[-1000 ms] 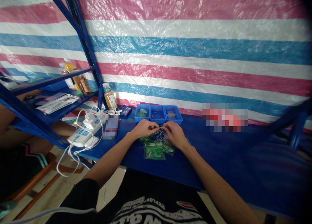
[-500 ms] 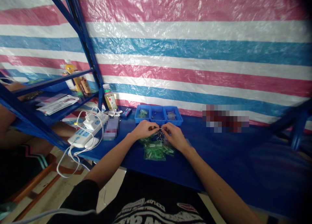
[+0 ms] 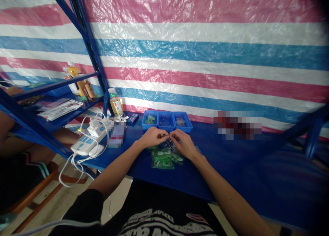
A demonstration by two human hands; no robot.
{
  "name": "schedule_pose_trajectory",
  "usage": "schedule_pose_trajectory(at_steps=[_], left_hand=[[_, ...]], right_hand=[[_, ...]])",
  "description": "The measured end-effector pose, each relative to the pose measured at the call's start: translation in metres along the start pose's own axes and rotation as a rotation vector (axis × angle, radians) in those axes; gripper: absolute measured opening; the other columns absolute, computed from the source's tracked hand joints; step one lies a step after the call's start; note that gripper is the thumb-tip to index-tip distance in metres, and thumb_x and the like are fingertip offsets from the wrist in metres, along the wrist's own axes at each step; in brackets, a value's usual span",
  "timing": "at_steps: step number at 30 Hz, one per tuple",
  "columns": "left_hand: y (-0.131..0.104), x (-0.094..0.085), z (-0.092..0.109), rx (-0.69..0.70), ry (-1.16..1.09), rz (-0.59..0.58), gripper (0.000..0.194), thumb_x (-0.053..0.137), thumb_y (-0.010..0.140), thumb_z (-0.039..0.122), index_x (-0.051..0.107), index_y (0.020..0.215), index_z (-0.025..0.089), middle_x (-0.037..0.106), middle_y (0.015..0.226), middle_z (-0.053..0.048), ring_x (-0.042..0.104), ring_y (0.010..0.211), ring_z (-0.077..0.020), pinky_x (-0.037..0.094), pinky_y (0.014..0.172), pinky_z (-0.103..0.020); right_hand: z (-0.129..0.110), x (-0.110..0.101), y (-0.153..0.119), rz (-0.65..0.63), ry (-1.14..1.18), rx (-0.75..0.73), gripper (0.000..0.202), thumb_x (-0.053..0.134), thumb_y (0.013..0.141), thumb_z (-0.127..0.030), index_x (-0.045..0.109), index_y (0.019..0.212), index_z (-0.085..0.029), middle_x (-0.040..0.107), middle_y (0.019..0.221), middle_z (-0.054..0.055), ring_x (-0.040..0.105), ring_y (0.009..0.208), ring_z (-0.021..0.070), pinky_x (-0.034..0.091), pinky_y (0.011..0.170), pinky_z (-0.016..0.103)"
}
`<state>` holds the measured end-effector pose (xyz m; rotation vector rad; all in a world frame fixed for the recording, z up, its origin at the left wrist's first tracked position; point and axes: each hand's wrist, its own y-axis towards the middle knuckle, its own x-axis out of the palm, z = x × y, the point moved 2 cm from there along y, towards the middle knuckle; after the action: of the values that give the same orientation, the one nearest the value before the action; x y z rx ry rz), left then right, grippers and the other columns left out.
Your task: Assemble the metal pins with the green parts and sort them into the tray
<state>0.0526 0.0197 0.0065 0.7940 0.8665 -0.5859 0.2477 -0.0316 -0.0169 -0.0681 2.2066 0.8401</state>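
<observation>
My left hand (image 3: pixel 155 137) and my right hand (image 3: pixel 183 143) meet fingertip to fingertip over the blue table. Between their pinched fingers is a thin, pale, pin-like piece (image 3: pixel 170 136), too small to name more closely. Just below the fingers lies a loose pile of small dark metal parts (image 3: pixel 168 143). Nearer to me are several small clear bags with green contents (image 3: pixel 163 159). Behind the hands stand three joined blue bins: the left bin (image 3: pixel 150 127) holds green bags, the middle bin (image 3: pixel 166 128) a few metal pieces, the right bin (image 3: pixel 185 129) small clear bags.
To the left lie a white power strip (image 3: pixel 84 143) with tangled cables, a blurred-out phone-like object (image 3: pixel 117 135) and a bottle (image 3: pixel 115 102). A blue metal frame (image 3: pixel 96 54) rises there, with another person seated beyond it. Striped plastic sheeting (image 3: pixel 205 58) hangs behind the table (image 3: pixel 221 160).
Almost nothing differs. Both hands keep their pinch at the same place, with only a very slight shift of the fingers and of the camera.
</observation>
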Motion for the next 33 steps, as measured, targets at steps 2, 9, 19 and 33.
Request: schedule_pose_trajectory(at_steps=[2, 9, 19, 33], left_hand=[[0.0001, -0.0002, 0.0001, 0.001, 0.002, -0.001, 0.025, 0.057, 0.098, 0.035, 0.076, 0.098, 0.018, 0.065, 0.065, 0.001, 0.058, 0.061, -0.0115, 0.038, 0.064, -0.021], [0.0001, 0.0008, -0.0016, -0.004, -0.008, 0.005, 0.026, 0.057, 0.098, 0.036, 0.076, 0.099, 0.018, 0.066, 0.066, 0.000, 0.059, 0.061, -0.0115, 0.038, 0.064, -0.021], [-0.0003, 0.0014, -0.0040, -0.008, 0.003, 0.011, 0.025, 0.057, 0.098, 0.035, 0.076, 0.099, 0.018, 0.067, 0.067, 0.000, 0.061, 0.063, -0.0123, 0.039, 0.065, -0.022], [0.0000, 0.0012, -0.0047, -0.021, 0.000, 0.034, 0.025, 0.058, 0.098, 0.035, 0.076, 0.099, 0.018, 0.065, 0.065, 0.001, 0.060, 0.061, -0.0115, 0.039, 0.064, -0.022]], right_hand=[[0.0000, 0.0001, -0.0001, 0.003, -0.009, 0.004, 0.011, 0.054, 0.100, -0.024, 0.065, 0.097, -0.023, 0.064, 0.092, 0.004, 0.060, 0.080, 0.0190, 0.045, 0.074, 0.029], [0.0019, 0.0005, 0.0001, 0.015, -0.029, 0.004, 0.012, 0.054, 0.099, -0.023, 0.065, 0.096, -0.024, 0.064, 0.091, 0.004, 0.061, 0.080, 0.0194, 0.044, 0.074, 0.029], [0.0012, -0.0009, 0.0003, 0.007, -0.047, 0.009, 0.013, 0.054, 0.101, -0.025, 0.066, 0.096, -0.024, 0.067, 0.094, 0.004, 0.063, 0.084, 0.0199, 0.044, 0.076, 0.030], [0.0073, -0.0005, 0.0005, 0.007, -0.047, 0.053, 0.014, 0.051, 0.100, -0.027, 0.065, 0.099, -0.024, 0.070, 0.095, 0.004, 0.065, 0.085, 0.0212, 0.047, 0.078, 0.031]])
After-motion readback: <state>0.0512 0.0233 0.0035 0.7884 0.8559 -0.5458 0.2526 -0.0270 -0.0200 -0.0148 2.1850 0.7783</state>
